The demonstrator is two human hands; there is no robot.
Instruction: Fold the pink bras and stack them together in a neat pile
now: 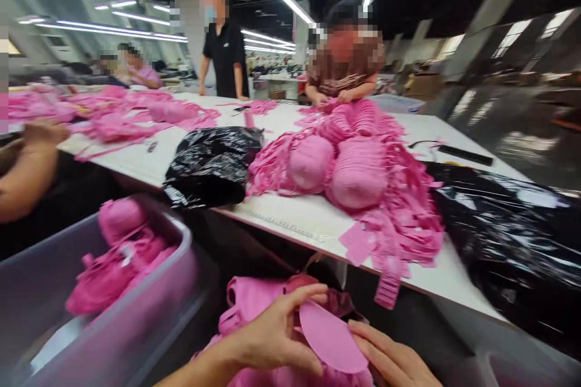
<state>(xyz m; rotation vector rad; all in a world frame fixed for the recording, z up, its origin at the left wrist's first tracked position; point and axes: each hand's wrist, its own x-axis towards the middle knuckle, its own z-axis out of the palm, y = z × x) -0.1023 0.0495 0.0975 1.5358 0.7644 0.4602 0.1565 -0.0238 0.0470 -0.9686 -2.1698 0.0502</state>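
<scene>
In front of me, low in the head view, a smooth pink oval bra pad (pixel 333 338) is held between both hands. My left hand (pixel 272 335) curves around its left side, index finger along the top and thumb below. Along the right edge press the fingers of my right hand (pixel 393 354); its thumb is hidden. Beneath the hands lie more pink bra pieces (pixel 256 296), partly covered by my left hand and forearm. Just beyond, a large pile of stacked pink bras (pixel 358 172) rests on the white table, straps hanging over the near edge.
A grey plastic bin (pixel 181 248) with pink bras (pixel 120 260) stands at left. Black plastic bags (pixel 213 160) lie on the white table (pixel 272 214), another (pixel 521 224) at right. One person (pixel 224 54) stands across; another (pixel 347 66) handles pink bras. A co-worker's arm (pixel 27 175) shows at left.
</scene>
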